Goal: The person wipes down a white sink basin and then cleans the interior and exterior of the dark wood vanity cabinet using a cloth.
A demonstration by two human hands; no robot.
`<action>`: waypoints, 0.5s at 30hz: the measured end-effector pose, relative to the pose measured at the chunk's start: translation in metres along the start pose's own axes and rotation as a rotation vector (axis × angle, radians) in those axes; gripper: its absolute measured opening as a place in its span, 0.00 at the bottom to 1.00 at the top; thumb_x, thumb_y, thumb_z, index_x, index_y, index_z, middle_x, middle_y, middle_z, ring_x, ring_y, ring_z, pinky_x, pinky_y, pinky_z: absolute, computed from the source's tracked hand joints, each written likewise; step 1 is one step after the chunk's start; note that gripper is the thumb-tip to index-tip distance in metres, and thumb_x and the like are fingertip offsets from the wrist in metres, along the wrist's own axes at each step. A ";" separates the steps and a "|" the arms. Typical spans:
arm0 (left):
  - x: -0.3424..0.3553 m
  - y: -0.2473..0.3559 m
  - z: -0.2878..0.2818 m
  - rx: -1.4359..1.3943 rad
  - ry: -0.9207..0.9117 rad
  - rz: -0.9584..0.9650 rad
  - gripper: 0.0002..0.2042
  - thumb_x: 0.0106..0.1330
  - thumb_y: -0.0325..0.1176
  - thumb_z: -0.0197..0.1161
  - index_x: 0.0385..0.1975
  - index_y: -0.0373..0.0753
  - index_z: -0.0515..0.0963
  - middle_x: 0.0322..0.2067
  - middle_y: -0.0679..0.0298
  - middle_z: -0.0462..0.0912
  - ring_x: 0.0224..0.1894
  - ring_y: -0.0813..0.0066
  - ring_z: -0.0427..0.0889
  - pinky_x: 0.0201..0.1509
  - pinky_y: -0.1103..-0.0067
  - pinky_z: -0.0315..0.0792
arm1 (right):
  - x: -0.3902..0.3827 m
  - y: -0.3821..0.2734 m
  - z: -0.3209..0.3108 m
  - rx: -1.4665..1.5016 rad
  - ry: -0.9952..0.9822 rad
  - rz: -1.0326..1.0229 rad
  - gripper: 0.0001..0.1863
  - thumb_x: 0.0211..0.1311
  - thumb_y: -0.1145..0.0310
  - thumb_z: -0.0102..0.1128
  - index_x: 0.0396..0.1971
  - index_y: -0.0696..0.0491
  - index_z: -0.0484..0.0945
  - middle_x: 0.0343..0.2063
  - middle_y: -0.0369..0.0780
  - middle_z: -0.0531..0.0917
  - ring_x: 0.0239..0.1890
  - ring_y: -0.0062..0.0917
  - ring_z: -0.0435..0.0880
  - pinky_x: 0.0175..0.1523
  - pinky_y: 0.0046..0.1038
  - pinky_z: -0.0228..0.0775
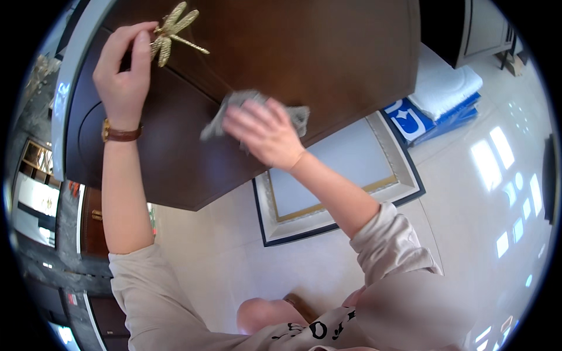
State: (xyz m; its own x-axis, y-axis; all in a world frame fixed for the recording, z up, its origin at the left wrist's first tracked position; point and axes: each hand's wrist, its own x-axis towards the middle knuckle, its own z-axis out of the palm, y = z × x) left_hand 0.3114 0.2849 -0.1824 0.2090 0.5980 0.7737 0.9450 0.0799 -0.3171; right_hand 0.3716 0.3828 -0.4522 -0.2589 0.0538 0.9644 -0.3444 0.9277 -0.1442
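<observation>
A dark brown wooden cabinet fills the upper middle, with a gold dragonfly handle on its surface. My left hand, a watch at the wrist, has its thumb and forefinger closed at the dragonfly’s left side. Lower and to the right, my right hand presses a crumpled grey cloth against the brown wood, its fingers blurred by motion.
A large framed panel lies on the floor below the cabinet. Blue packages topped with white padding lie right of it, near another dark cabinet. Display units line the left.
</observation>
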 end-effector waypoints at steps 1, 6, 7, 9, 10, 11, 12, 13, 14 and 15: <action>-0.001 -0.001 0.000 0.012 -0.009 -0.002 0.06 0.65 0.23 0.56 0.37 0.35 0.80 0.32 0.65 0.82 0.35 0.78 0.80 0.41 0.83 0.72 | -0.017 0.001 0.002 -0.099 -0.130 -0.127 0.32 0.49 0.71 0.58 0.59 0.37 0.70 0.63 0.27 0.67 0.64 0.24 0.65 0.70 0.38 0.50; -0.001 0.002 -0.002 0.074 -0.028 0.028 0.06 0.66 0.23 0.55 0.37 0.34 0.80 0.33 0.64 0.81 0.36 0.77 0.81 0.43 0.83 0.72 | -0.090 0.065 -0.032 -0.191 -0.256 -0.196 0.31 0.50 0.73 0.56 0.58 0.35 0.71 0.62 0.25 0.69 0.64 0.22 0.65 0.71 0.38 0.48; -0.001 0.001 0.001 0.055 -0.027 0.019 0.06 0.66 0.23 0.55 0.37 0.34 0.80 0.33 0.64 0.81 0.36 0.77 0.81 0.43 0.83 0.72 | -0.097 0.086 -0.042 -0.247 -0.264 -0.101 0.31 0.46 0.72 0.60 0.55 0.36 0.74 0.60 0.26 0.70 0.64 0.25 0.66 0.71 0.43 0.47; -0.002 -0.001 0.003 0.033 -0.032 -0.018 0.06 0.67 0.23 0.55 0.38 0.33 0.80 0.33 0.63 0.82 0.37 0.77 0.81 0.43 0.83 0.72 | -0.086 0.123 -0.070 -0.312 -0.073 0.040 0.29 0.46 0.73 0.60 0.53 0.38 0.75 0.60 0.32 0.71 0.64 0.31 0.66 0.70 0.45 0.49; -0.003 -0.002 0.001 0.045 -0.036 -0.010 0.07 0.67 0.23 0.54 0.38 0.33 0.80 0.34 0.64 0.82 0.37 0.78 0.81 0.43 0.84 0.72 | -0.076 0.143 -0.076 -0.337 0.083 0.094 0.32 0.43 0.76 0.59 0.55 0.41 0.73 0.60 0.38 0.70 0.64 0.37 0.65 0.70 0.48 0.48; -0.002 -0.002 0.000 0.041 -0.021 -0.008 0.07 0.68 0.23 0.53 0.38 0.33 0.80 0.34 0.64 0.82 0.37 0.78 0.81 0.43 0.84 0.72 | -0.063 0.164 -0.087 -0.344 0.247 0.133 0.31 0.49 0.76 0.56 0.58 0.45 0.70 0.61 0.43 0.68 0.65 0.43 0.63 0.70 0.49 0.45; -0.003 -0.003 0.001 0.033 -0.010 -0.008 0.07 0.68 0.23 0.53 0.38 0.32 0.80 0.34 0.64 0.82 0.37 0.78 0.81 0.44 0.84 0.72 | -0.052 0.177 -0.099 -0.401 0.352 0.250 0.30 0.54 0.76 0.53 0.61 0.50 0.65 0.62 0.48 0.66 0.66 0.45 0.60 0.71 0.47 0.44; -0.003 -0.004 0.000 0.026 -0.001 -0.008 0.08 0.68 0.23 0.53 0.38 0.32 0.80 0.35 0.64 0.82 0.37 0.78 0.80 0.44 0.84 0.72 | -0.043 0.188 -0.110 -0.414 0.479 0.382 0.27 0.60 0.75 0.49 0.61 0.54 0.63 0.62 0.49 0.65 0.67 0.47 0.57 0.71 0.44 0.44; 0.000 -0.006 -0.001 0.008 -0.022 0.004 0.08 0.69 0.24 0.52 0.39 0.32 0.80 0.35 0.64 0.82 0.38 0.78 0.80 0.44 0.84 0.72 | -0.042 0.202 -0.119 -0.323 0.599 0.593 0.26 0.62 0.73 0.47 0.62 0.56 0.62 0.63 0.51 0.63 0.67 0.48 0.56 0.71 0.44 0.44; -0.001 -0.007 -0.003 0.012 -0.037 -0.008 0.08 0.69 0.24 0.52 0.39 0.32 0.80 0.35 0.64 0.82 0.38 0.78 0.80 0.44 0.84 0.72 | -0.045 0.212 -0.119 -0.210 0.716 0.803 0.25 0.64 0.72 0.45 0.62 0.58 0.61 0.64 0.52 0.61 0.67 0.49 0.55 0.71 0.44 0.43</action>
State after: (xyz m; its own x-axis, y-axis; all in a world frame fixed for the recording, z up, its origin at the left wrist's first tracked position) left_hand 0.3055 0.2819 -0.1795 0.1923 0.6262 0.7556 0.9435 0.0937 -0.3178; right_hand 0.4176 0.6208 -0.4997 0.2681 0.8099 0.5217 -0.1316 0.5673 -0.8129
